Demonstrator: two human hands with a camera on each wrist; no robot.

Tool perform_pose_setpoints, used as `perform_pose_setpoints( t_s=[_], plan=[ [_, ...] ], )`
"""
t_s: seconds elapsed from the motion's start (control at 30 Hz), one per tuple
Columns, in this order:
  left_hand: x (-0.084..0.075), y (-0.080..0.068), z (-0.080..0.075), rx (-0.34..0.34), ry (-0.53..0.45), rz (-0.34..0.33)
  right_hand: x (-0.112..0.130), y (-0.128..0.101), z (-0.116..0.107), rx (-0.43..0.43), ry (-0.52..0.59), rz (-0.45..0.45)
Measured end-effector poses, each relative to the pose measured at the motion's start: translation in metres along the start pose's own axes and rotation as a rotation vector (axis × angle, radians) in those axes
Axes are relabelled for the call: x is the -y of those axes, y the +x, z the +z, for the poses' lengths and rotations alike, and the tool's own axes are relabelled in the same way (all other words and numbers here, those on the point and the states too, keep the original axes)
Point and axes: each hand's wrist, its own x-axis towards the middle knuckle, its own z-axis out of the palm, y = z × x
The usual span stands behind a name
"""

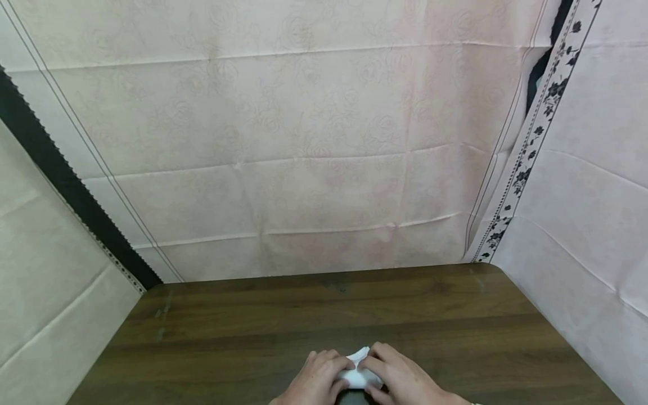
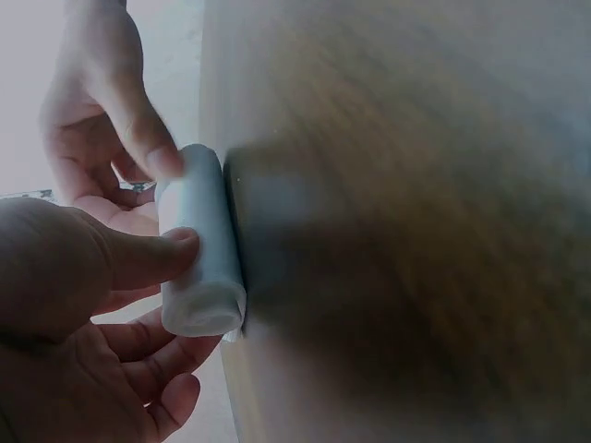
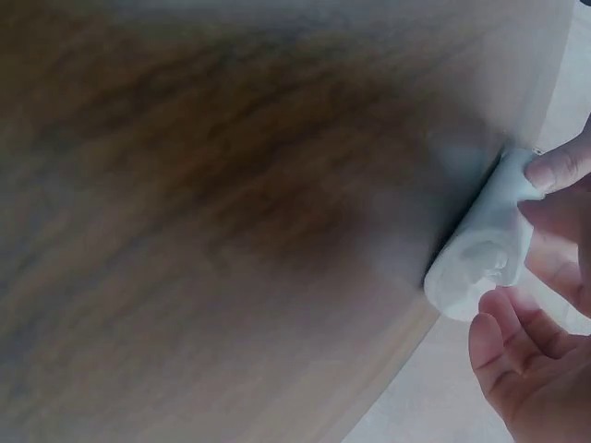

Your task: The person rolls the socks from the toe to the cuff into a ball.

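Observation:
A small white roll [image 1: 358, 372] of cloth or paper lies at the near edge of the dark wooden table [image 1: 304, 315]. My left hand [image 1: 319, 376] pinches its left end. In the left wrist view the thumb [image 2: 148, 257] presses on the roll [image 2: 199, 249] while the fingers curl beneath it. My right hand [image 1: 396, 372] pinches the other end. In the right wrist view a fingertip [image 3: 559, 166] sits on top of the roll [image 3: 482, 251] and further fingers curl below. A loose corner of the material sticks up between the two hands.
Pale pink patterned sheets [image 1: 304, 157] hang as a backdrop behind the table and along both sides. A black floral border strip [image 1: 531, 140] runs down at the right, a dark strip [image 1: 61, 174] at the left. Bare wood stretches from the hands to the backdrop.

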Motion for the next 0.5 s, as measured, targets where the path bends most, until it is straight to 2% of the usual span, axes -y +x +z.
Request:
perform_pose_setpoints(
  t_s=[0.23, 0.5],
  plan=[
    [0.0013, 0.0023, 0.0001, 0.049, 0.003, -0.043, -0.0005, 0.0004, 0.0029, 0.001, -0.038, -0.018],
    [0.0011, 0.0019, 0.0005, 0.037, 0.004, -0.037, -0.0026, -0.0008, 0.0057, 0.008, -0.019, -0.036]
  ],
)
